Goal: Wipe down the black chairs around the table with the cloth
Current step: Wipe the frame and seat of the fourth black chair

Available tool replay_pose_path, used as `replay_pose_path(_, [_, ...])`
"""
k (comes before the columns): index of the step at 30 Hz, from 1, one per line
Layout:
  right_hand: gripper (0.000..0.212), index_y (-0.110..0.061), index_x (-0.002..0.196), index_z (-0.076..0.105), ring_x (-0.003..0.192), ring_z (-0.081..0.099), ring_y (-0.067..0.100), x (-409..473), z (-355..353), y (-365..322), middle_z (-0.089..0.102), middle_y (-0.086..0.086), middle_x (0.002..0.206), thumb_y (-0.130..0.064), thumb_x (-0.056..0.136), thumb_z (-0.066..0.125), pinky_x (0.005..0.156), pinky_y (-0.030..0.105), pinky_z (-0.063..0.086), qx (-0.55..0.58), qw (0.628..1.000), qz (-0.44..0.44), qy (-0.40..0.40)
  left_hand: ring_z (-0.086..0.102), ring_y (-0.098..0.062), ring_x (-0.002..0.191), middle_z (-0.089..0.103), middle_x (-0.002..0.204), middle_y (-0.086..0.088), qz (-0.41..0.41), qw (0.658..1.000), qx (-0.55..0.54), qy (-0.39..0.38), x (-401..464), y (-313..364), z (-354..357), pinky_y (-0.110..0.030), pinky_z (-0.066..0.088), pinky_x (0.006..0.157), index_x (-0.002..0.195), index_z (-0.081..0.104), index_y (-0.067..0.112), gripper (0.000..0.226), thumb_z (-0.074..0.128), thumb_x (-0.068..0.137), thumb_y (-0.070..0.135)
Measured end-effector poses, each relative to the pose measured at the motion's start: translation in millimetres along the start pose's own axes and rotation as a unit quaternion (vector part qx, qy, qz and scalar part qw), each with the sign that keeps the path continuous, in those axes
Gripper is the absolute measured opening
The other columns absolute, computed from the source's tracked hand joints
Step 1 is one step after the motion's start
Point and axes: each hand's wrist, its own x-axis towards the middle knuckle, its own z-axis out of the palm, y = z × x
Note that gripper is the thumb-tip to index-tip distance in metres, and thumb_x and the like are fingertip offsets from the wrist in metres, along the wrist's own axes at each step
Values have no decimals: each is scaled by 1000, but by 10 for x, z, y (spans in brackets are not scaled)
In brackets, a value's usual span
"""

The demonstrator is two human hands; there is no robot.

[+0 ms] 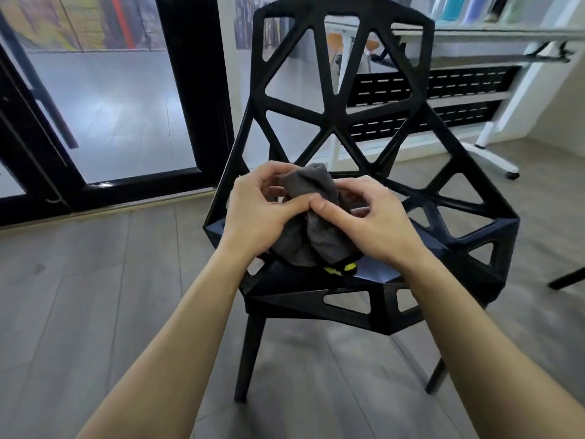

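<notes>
**Two-handed grip on bunched cloth above chair seat**

Gripped by both hands: grey cloth (311, 223), bunched, with a yellow-and-black edge hanging at its lower end. Left hand (256, 213) curled round the cloth's left side, thumb across the front; right hand (368, 218) pinching the right side, thumb tip meeting the left thumb. Held just above the seat of a black lattice-frame chair (345, 90), standing on grey plank floor (95, 296). Behind: black-framed glass door (186, 90), white folding table (506, 36).
</notes>
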Motion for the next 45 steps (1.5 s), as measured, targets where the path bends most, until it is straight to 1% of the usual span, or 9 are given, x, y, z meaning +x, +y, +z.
replay_pose_path(8, [18, -24, 109, 74, 93, 76, 30, 77, -78, 78, 72, 17, 104, -9, 98, 75, 87, 42, 64, 131, 991, 0, 19, 67, -12, 130, 71, 138, -1, -48, 977, -35, -203, -8, -7, -256, -34, 53, 113, 149, 59, 20, 71, 89, 85, 11])
replay_pose_path(13, [22, -24, 104, 80, 104, 76, 28, 113, -53, 155, 79, 9, 101, -6, 102, 66, 99, 48, 61, 210, 974, 84, 30, 78, -13, 93, 80, 97, 5, -52, 989, 88, -103, -22, -72, -151, -37, 63, 87, 102, 81, 27, 10, 84, 94, 33])
replay_pose_path(16, [28, -18, 91, 76, 89, 68, 17, 167, -115, 184, 76, 2, 91, -14, 104, 52, 86, 40, 60, 91, 984, 148, 32, 78, -12, 91, 80, 94, 7, -48, 994, 77, -57, 14, -69, -81, -40, 65, 86, 97, 81, 28, 7, 82, 95, 35])
replay_pose_path(19, [39, -14, 89, 78, 84, 65, 29, 176, -169, 150, 73, 10, 91, -41, 97, 53, 73, 43, 57, 250, 934, 257, -11, 76, -11, 94, 79, 95, 7, -40, 995, 83, -30, 62, -60, -34, -45, 64, 91, 96, 80, 29, 6, 80, 96, 35])
replay_pose_path(21, [46, -14, 101, 83, 88, 75, 27, 173, -233, 96, 80, 6, 98, -56, 92, 65, 80, 42, 61, 247, 938, 241, -42, 76, -10, 94, 79, 95, 8, -44, 995, 84, -20, 110, -55, -29, -46, 64, 93, 95, 80, 29, 5, 80, 96, 35])
replay_pose_path(27, [43, -28, 111, 69, 97, 70, 12, 255, -272, -31, 74, -8, 104, -36, 74, 88, 84, 32, 58, -173, 976, 112, -70, 76, -12, 94, 77, 98, 6, -24, 990, 131, -42, 385, 14, -185, -44, 65, 89, 97, 76, 34, 10, 80, 94, 43])
replay_pose_path(31, [20, -22, 88, 75, 84, 74, 17, 560, -463, -124, 78, -3, 85, -30, 70, 80, 80, 37, 61, -96, 990, 99, 24, 77, -23, 97, 78, 102, -3, -78, 975, 140, -154, 605, 109, -455, -39, 63, 84, 98, 69, 28, 20, 83, 93, 41])
replay_pose_path(34, [16, -19, 94, 81, 84, 75, 23, 640, -605, -254, 80, 7, 90, -15, 80, 86, 80, 40, 61, -26, 993, 104, -56, 79, -30, 95, 80, 100, -13, -154, 949, 118, -247, 695, 146, -710, -42, 62, 82, 107, 68, 19, 42, 94, 81, 39])
replay_pose_path(45, [12, -21, 106, 81, 77, 65, 19, 638, -566, -193, 74, 7, 88, -14, 101, 72, 58, 25, 54, 33, 990, 92, -98, 77, -25, 110, 79, 117, -9, -182, 936, 71, -293, 644, 144, -868, -38, 62, 94, 124, 77, 19, 37, 87, 88, 16])
